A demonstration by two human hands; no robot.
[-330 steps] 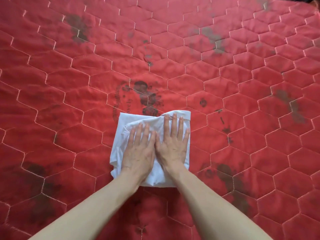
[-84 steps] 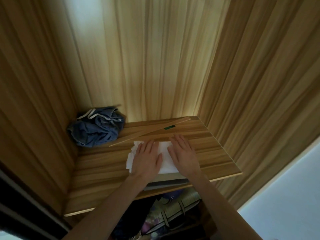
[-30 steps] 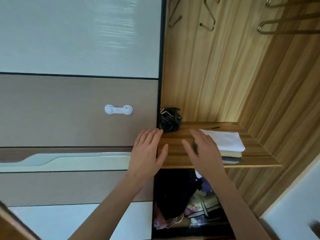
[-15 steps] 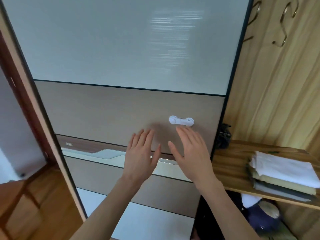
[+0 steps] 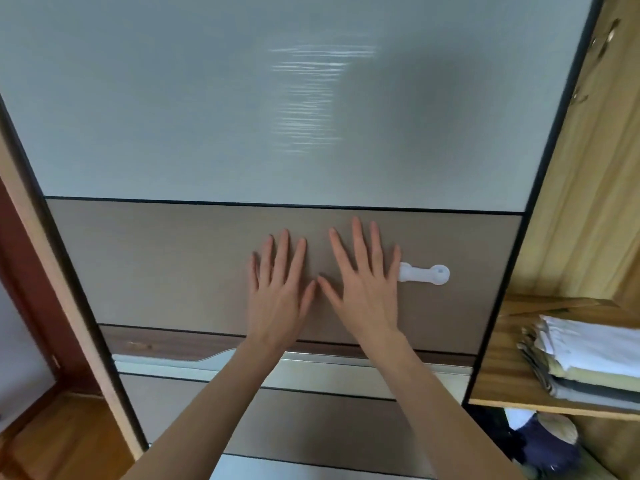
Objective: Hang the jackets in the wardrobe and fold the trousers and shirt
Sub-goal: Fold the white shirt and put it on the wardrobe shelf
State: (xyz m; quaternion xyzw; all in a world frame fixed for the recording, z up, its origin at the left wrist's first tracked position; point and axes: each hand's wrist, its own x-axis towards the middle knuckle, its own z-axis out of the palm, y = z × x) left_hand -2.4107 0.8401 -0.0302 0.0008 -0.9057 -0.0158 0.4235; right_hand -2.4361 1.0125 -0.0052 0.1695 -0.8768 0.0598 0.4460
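On the door, at the frame's centre, we laid both palms flat, fingers straight: left hand beside right hand, whose little finger touched the white latch. At four o'clock, our folded stack lay on the shelf, white shirt uppermost.

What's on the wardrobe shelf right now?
On the shelf lies a stack of folded clothes, a white piece on top, cream and grey below. The sliding door covers the shelf's left part, so anything there is hidden.
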